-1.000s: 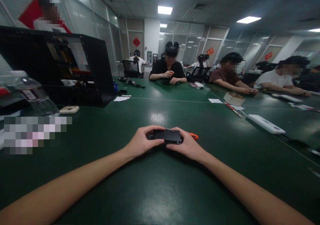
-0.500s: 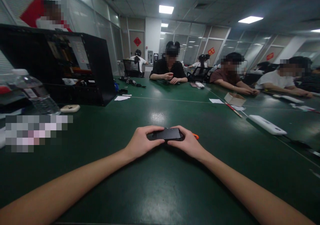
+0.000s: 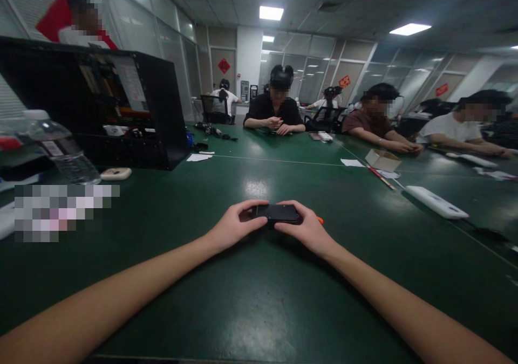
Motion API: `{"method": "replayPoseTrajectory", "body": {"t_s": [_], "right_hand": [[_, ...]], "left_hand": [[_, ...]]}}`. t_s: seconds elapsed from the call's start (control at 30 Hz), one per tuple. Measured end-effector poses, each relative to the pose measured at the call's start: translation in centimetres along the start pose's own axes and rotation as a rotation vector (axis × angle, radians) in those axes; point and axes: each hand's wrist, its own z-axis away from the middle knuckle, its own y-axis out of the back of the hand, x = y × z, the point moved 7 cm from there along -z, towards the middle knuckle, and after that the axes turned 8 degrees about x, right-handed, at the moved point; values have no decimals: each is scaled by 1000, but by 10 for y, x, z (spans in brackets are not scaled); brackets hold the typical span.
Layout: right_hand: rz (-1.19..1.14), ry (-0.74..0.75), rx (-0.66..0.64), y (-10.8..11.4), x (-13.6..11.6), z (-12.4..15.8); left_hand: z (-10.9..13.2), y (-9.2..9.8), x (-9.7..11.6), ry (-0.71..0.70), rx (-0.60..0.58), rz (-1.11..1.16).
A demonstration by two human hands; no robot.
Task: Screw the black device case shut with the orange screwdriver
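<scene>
Step in hand, as judged: a two-handed hold on a flat black object point(image 3: 279, 212), which lies between the hands, its broad face up; left hand point(image 3: 230, 226) pinches its left end, thumb at the near edge, fingers along the far edge; right hand point(image 3: 309, 228) is curled round the right end in a mirrored pinch, its fingers partly hidden; cannot tell whether the object is one piece or two stacked, nor whether it touches the surface below.

Next move, as judged: calls for even pressure from both thumbs, ends kept level, since the edges look thin and smooth; small orange item point(image 3: 320, 220) just beyond the right hand, mostly hidden by it, needs room.

Surface: dark green tabletop point(image 3: 243, 299), glossy, reflecting light in front of and behind the hands; left of the left hand, a pale rounded object point(image 3: 116, 173), a clear bottle point(image 3: 67, 148) and an open black computer case point(image 3: 157, 110); right of the right hand, a long white object point(image 3: 437, 202); farther off, an open pale box point(image 3: 382, 160).

Room: beyond both hands, a person in black point(image 3: 273, 110) seated across; glass partitions point(image 3: 297, 56); lit ceiling panel point(image 3: 271, 13) overhead.
</scene>
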Motion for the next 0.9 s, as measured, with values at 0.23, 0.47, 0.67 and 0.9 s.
{"method": "replayPoseTrajectory", "body": {"t_s": [0.23,0.47,0.67,0.9], "right_hand": [[-223,-129,-144,-10,15,0],[-416,-252,-368,-29,13,12],[-425,-213,-369,-27,6,13],[-387,-127,-314,-31,7,12]], "left_hand": [[-2,4,-5,45,-7,47],[-3,10,-8,126,223,429],[-4,8,3,28,107,306],[-3,-2,-6,91,46,252]]}}
